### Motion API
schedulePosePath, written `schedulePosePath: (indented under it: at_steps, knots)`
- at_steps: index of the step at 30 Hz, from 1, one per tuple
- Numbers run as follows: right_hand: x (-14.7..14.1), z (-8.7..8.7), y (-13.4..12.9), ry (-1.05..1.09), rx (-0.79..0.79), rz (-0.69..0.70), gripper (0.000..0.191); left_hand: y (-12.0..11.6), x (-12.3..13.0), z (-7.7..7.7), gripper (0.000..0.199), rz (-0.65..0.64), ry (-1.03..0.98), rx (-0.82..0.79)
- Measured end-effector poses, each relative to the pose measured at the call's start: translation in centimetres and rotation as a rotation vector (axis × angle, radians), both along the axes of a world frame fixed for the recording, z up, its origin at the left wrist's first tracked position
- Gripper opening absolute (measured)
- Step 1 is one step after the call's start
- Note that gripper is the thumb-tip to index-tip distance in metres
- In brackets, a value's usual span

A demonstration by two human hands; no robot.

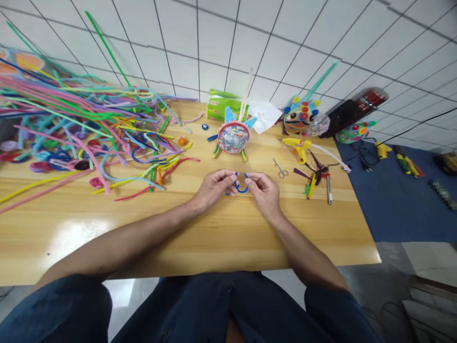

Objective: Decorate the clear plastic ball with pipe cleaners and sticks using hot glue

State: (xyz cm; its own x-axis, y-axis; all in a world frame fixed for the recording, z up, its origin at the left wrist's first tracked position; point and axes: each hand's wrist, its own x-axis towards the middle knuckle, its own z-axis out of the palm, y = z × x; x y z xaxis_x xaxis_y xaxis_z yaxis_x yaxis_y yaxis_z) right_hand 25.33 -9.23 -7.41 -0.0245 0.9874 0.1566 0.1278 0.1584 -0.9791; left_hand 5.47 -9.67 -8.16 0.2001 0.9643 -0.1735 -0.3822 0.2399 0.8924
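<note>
Between my two hands a short blue pipe cleaner [243, 191] is bent into a U above the wooden table. My left hand [218, 186] pinches one end of it, and a bit of blue also shows below those fingers. The other end sits between thumb and finger of my right hand [263, 190]. Just beyond them stands a round craft figure [233, 137] with a clear, glittery body, a pink rim, light blue pointed ears and yellow-green feet. A small blue piece [212, 138] sticks out at its left side.
A large heap of coloured pipe cleaners [82, 124] covers the table's left. Behind the figure lies a green tissue pack [219, 105]. To the right are scissors [281, 169], a yellow glue gun [299, 148], a utility knife [329, 190] and another decorated figure [299, 119]. A tiled wall closes the back.
</note>
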Motion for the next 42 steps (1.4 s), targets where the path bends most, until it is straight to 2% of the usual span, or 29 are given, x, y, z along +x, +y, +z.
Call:
schedulePosePath:
  at_steps: [5, 10, 16, 23, 30, 33, 36, 39, 41, 42]
  knots:
    - [0.2, -0.3, -0.6, -0.079, 0.013, 0.052, 0.013, 0.0, 0.1, -0.8, 0.059, -0.047, -0.039, 0.028]
    - [0.6, 0.4, -0.8, -0.202, 0.088, 0.046, 0.008, -0.4, 0.1, -1.2, 0.058, -0.078, -0.006, 0.041]
    - [0.6, 1.1, -0.7, -0.305, 0.155, 0.069, 0.012, -0.4, -0.1, -1.2, 0.056, -0.097, 0.038, 0.066]
    - [0.6, 0.9, -0.8, -0.378, 0.231, 0.057, 0.017, -0.4, -0.2, -1.4, 0.056, -0.092, 0.068, 0.059]
    - [0.7, 0.7, -0.7, -0.313, 0.145, 0.041, 0.008, -0.2, -0.2, -1.0, 0.057, -0.087, 0.073, 0.045]
    - [1.1, 0.7, -0.3, -0.252, 0.107, 0.008, 0.014, 0.0, -0.1, -0.7, 0.061, -0.035, 0.050, 0.007]
    - [3.4, 0.7, 1.4, -0.188, 0.070, -0.099, 0.023, 0.2, -0.1, -0.3, 0.064, 0.027, 0.022, -0.024]
    - [8.2, 0.5, 4.8, -0.123, 0.043, -0.329, 0.030, 0.4, -0.3, 0.2, 0.063, 0.085, -0.007, -0.023]
    - [12.0, 0.2, 7.5, -0.237, 0.040, -0.471, 0.038, 0.5, -0.4, 0.3, 0.061, 0.093, -0.029, -0.014]
    - [13.7, 0.1, 9.0, -0.369, 0.038, -0.537, 0.042, 0.6, -0.5, 0.3, 0.060, 0.088, -0.036, -0.010]
